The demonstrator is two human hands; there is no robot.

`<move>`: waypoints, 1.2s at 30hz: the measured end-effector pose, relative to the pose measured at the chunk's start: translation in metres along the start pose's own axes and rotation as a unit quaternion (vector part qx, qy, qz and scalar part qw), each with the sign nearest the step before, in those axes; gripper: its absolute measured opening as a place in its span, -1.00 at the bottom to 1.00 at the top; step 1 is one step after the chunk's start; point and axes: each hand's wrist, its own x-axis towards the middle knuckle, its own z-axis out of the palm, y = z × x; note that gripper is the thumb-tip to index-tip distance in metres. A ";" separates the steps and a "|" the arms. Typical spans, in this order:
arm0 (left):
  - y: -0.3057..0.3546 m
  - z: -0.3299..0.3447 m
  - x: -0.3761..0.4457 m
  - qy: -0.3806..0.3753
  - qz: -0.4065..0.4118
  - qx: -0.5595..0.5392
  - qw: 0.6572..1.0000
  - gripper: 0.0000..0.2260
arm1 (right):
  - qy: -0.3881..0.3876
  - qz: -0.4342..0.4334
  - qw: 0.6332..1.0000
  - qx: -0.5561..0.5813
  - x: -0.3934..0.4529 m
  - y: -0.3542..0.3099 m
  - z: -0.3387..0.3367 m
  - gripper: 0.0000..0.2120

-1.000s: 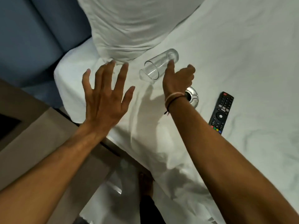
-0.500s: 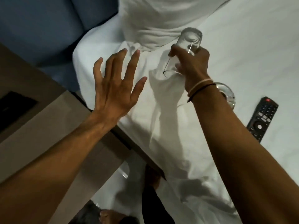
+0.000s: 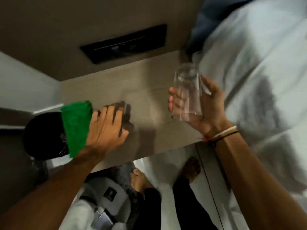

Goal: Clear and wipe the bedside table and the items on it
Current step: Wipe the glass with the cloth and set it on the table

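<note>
The glass [image 3: 187, 95], which a moment earlier lay on the bed [image 3: 259, 80], was now up in the air over the table [image 3: 149, 103], tilted, the right hand [image 3: 204, 107] wrapped around its side. The view had swung from the sheets to the bare tabletop. The left hand [image 3: 106, 128], fingers spread and holding nothing, reached toward the green cloth [image 3: 75, 127] at the table's left edge. I'd guess wiping the glass came next.
</note>
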 end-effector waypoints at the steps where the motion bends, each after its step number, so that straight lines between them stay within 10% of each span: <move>1: -0.019 0.007 -0.019 -0.035 -0.033 0.007 0.999 -0.42 | -0.001 0.034 0.999 -0.003 0.009 0.025 0.005 -0.54; 9: -0.096 0.054 -0.045 -0.161 -0.122 -0.092 0.975 -0.22 | -0.008 0.147 0.986 -0.082 0.038 0.135 0.012 -0.48; 32: -0.093 0.057 -0.031 -0.060 -0.179 -0.163 0.968 -0.50 | 0.023 0.182 0.983 0.007 0.088 0.158 0.016 -0.40; 36: -0.084 0.016 -0.019 0.093 -0.195 -0.289 0.932 -0.51 | 0.029 0.204 0.978 0.016 0.090 0.150 0.016 -0.36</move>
